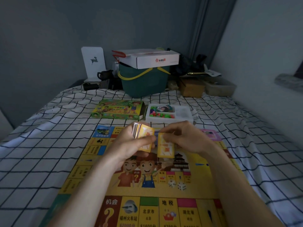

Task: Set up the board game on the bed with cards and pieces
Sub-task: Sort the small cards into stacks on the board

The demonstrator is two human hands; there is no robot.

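The yellow game board (91, 163) lies flat on the checked bed sheet in front of me. Above its middle, my left hand (131, 145) grips a stack of yellow cards (144, 133), thumb across the top card. My right hand (185, 138) pinches a single yellow card (165, 148) by its upper edge, just right of the stack, hanging over the board. Beyond the board sit the green game box (117, 109) and a white plastic tray (183, 112) holding small green and pink pieces and more cards.
At the bed's far end stand a green bin (144, 84) with a white carton (152, 58) on top, a brown cardboard box (191, 88), a dark mug (104, 74) and a white stand. Walls close in on the left and right.
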